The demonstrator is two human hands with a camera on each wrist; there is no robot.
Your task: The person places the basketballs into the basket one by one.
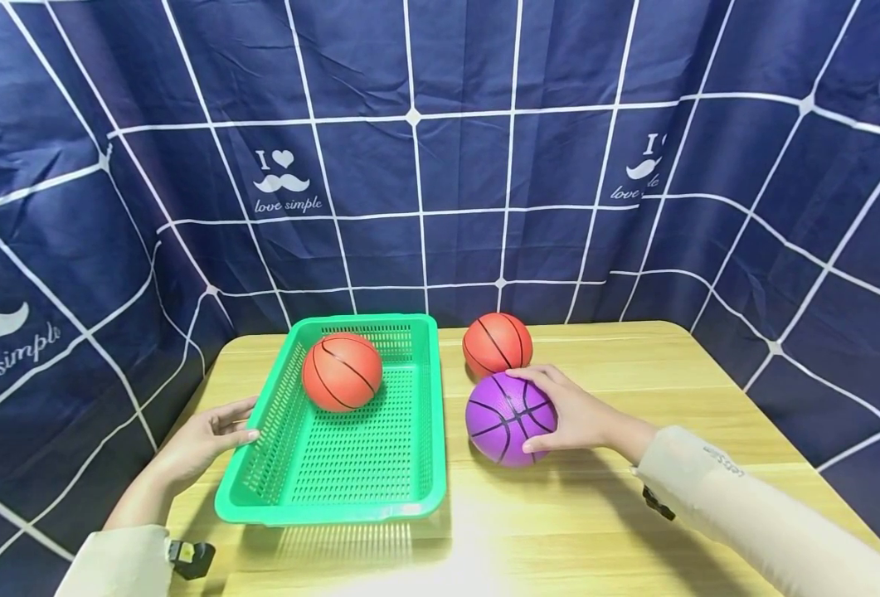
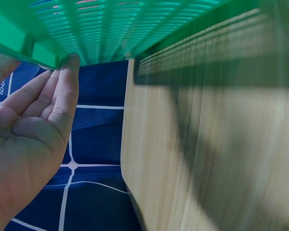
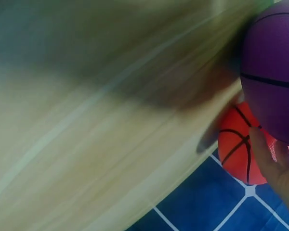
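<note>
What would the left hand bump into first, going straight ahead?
The left hand holds the green basket, so that's first; beyond its wall, probably the orange ball inside, though depth is unclear.

The basket [image 1: 328,512] is glossy plastic, the purple ball [image 1: 509,419] matt, the tabletop [image 1: 619,365] smooth wood-grain, the backdrop [image 1: 462,166] creased cloth.
</note>
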